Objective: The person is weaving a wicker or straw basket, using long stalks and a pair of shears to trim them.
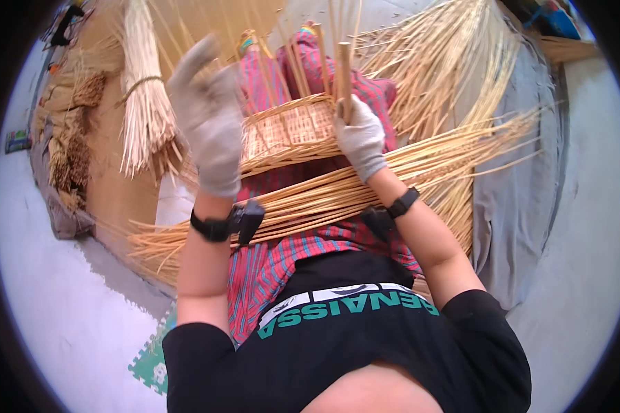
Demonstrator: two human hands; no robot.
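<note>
A partly woven wicker basket [289,133] sits over my legs, with upright stakes [297,65] rising from its walls. My right hand [362,140], in a pale work glove, is closed around a thick wooden stick [344,65] standing at the basket's right corner. At the basket's left side my gloved left hand [213,124] is raised, slightly blurred, its fingers apart. Nothing shows in that hand. A loose bundle of long wicker rods [310,201] lies across my lap, under both forearms.
A tied sheaf of pale strands [145,103] lies at the far left, beside darker bundles [69,131]. More loose rods [441,62] spread at the far right, over a grey cloth [510,227]. A green foam mat [148,361] lies at the near left.
</note>
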